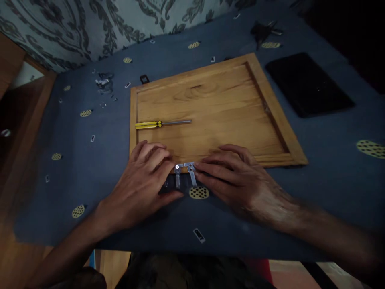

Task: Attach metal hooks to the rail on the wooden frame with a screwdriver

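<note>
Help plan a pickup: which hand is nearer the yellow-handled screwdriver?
Left: in view, the left hand is below the screwdriver, near its handle; the right hand, farther, lower right of its tip.

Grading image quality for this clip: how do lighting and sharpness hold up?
Head view: dim overall, upper-right corner nearly black; same head view: black rectangular slab shows little detail, small metal pieces at upper left look smeared, yellow-handled screwdriver reads fairly crisp.
</note>
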Motion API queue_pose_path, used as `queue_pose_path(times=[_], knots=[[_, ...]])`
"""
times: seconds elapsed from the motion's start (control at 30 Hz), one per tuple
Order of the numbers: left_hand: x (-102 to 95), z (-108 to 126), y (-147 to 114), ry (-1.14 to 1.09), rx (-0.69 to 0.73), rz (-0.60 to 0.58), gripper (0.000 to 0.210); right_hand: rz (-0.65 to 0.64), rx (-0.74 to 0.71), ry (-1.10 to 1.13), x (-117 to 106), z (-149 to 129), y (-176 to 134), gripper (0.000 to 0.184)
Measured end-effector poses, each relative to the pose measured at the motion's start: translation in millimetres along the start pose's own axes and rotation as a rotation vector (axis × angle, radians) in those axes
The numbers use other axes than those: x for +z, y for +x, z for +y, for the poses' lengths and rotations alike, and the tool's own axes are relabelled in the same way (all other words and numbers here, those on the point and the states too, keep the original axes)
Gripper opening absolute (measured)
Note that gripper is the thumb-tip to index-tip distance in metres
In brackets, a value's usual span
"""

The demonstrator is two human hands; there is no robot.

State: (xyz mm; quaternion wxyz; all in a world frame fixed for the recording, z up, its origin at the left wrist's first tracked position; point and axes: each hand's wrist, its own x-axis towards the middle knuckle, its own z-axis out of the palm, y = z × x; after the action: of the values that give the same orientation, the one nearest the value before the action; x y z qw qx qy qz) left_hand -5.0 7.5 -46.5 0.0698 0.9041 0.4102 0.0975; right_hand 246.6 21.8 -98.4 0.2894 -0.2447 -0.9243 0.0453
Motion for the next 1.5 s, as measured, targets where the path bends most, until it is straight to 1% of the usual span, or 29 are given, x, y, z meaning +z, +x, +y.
queue_pose_path(times=[0.33,0.47,0.6,0.67,0.77,0.9,1.17,1.37,1.5], knots=[[2.8,0.3,-0.3,0.012,-0.027,-0.004,0.038,0.028,-0.017,-0.013,1.4,-0.5,1.0,0.019],[3.8,0.5,0.0,0.023,-0.018,0.006,0.037,0.010,-0.019,-0.016,1.9,0.5,0.7,0.020],[3.1,0.2,0.1,0.035,-0.022,-0.006,0.040,0.029,-0.023,-0.030,1.8,1.0,1.9,0.021],[0.3,-0.3,0.0,0.035,-0.039,-0.012,0.046,0.033,-0.016,-0.034,1.7,0.9,2.2,0.019],[-6.5,-0.4,0.3,0.037,-0.058,0.013,0.055,0.035,-0.008,-0.036,2.1,0.4,1.9,0.021],[-10.9,4.3,3.4,0.026,-0.057,0.037,0.054,0.041,-0.016,-0.022,2.9,-0.4,1.5,0.024],[3.8,19.0,13.2,0.050,-0.005,0.017,0.050,0.015,-0.009,-0.011,2.2,-0.7,-0.5,0.024],[8.5,18.8,14.6,0.052,-0.010,-0.001,0.045,0.016,-0.005,0.010,1.5,-1.2,0.2,0.022],[9.6,19.0,14.9,0.034,-0.025,0.001,0.038,0.025,-0.016,0.005,1.5,-1.2,0.4,0.023]])
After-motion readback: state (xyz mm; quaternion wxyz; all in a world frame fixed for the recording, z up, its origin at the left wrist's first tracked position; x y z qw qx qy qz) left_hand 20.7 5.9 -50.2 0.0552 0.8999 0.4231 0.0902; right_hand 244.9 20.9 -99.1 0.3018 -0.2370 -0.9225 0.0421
